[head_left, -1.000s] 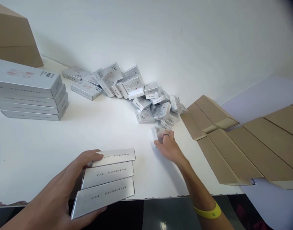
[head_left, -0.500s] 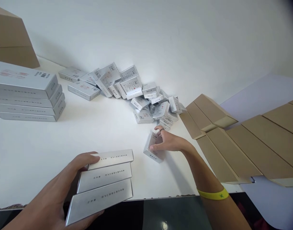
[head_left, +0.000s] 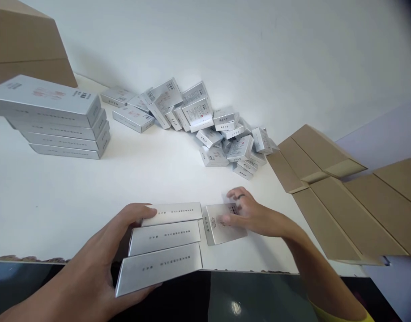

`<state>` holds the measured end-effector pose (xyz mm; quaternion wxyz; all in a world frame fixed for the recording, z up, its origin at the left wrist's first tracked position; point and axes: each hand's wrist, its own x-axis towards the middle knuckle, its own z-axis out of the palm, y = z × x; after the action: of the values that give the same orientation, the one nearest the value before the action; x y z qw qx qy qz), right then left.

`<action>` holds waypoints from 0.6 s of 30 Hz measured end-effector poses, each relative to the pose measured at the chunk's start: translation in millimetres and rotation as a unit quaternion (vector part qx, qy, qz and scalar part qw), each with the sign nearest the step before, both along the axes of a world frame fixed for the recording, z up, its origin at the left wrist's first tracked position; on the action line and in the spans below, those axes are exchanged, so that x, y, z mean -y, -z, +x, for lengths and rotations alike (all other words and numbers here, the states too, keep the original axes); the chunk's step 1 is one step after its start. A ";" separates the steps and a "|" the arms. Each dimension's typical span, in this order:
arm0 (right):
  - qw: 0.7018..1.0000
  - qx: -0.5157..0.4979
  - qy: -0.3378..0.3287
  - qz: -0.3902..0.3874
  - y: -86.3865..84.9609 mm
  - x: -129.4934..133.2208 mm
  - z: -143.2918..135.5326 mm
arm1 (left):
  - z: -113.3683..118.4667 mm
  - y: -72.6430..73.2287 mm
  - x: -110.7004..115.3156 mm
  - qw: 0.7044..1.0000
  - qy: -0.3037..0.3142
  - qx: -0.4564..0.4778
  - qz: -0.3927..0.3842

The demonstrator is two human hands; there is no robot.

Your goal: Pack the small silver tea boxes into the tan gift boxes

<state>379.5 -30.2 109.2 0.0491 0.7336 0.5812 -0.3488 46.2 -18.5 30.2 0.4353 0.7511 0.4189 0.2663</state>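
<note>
At five o'clock, a single silver box now lies flat, print up, just beside the ends of three silver boxes; a second ago it is up by the loose pile at one o'clock. We see the left hand, seven o'clock, clamped around the three. The right hand is half open, thumb over the single box, fingers spread; we cannot tell whether it grips. Smooth, glossy, sharp-edged card; matte brown cartons at four; table edge ragged.
</note>
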 end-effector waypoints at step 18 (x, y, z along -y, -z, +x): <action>0.865 0.114 -0.271 0.407 36.2 -38.7 -53.9 | -5.4 3.1 -13.3 0.998 0.040 0.037 -0.013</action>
<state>325.5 8.5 73.0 -0.0948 0.5365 0.8379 0.0318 40.8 -5.2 27.1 0.4707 0.7510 0.3759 0.2704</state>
